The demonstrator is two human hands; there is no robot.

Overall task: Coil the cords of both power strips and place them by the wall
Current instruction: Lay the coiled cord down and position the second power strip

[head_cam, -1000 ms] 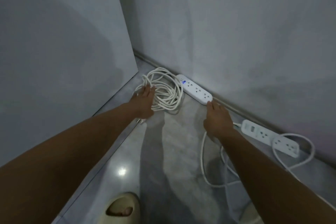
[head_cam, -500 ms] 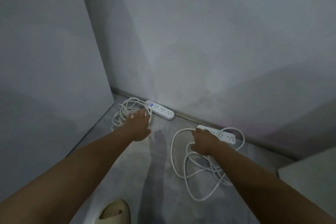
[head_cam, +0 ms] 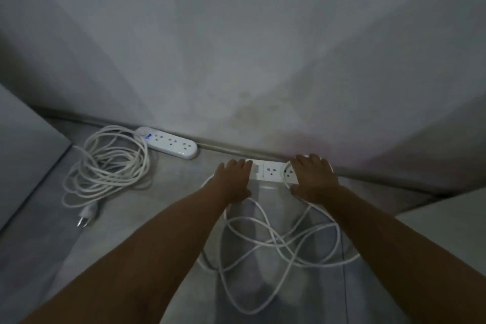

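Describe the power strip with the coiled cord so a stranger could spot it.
Follow the grey wall down to its baseboard, then left toward the corner. A white plastic three-socket power strip lies there, its white cord coiled beside it. Unlike the other white strip with its loose cord, it shows a blue light.
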